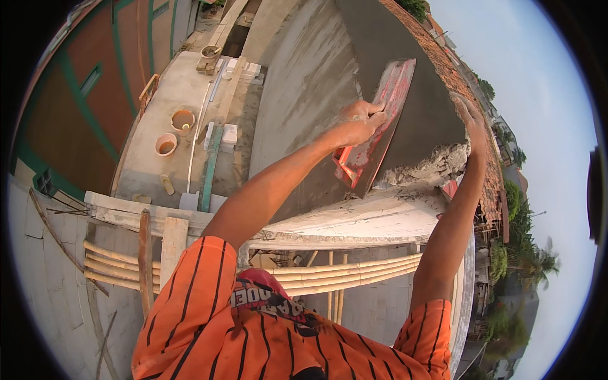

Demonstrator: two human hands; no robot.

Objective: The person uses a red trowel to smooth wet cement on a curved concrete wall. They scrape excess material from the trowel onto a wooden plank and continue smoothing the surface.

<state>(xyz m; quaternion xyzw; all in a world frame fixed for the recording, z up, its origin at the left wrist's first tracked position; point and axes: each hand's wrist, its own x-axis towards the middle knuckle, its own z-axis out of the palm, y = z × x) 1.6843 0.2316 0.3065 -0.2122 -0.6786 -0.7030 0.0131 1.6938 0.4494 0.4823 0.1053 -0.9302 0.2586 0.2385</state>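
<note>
A long, red, mortar-smeared plastering float lies tilted against the wall, its face against the wet grey plaster. My left hand is closed on the float, near the middle of its length; the tail of a red handle shows below. Stretched up along the wall's top edge, my right hand rests with fingers extended and nothing visible in it. Rough lumps of mortar sit on a pale ledge between the float and my right forearm.
Bamboo poles run below the ledge in front of me. Down on the concrete floor at left are two buckets, a green plank, white blocks and a sandal. Roof tiles line the wall's far side.
</note>
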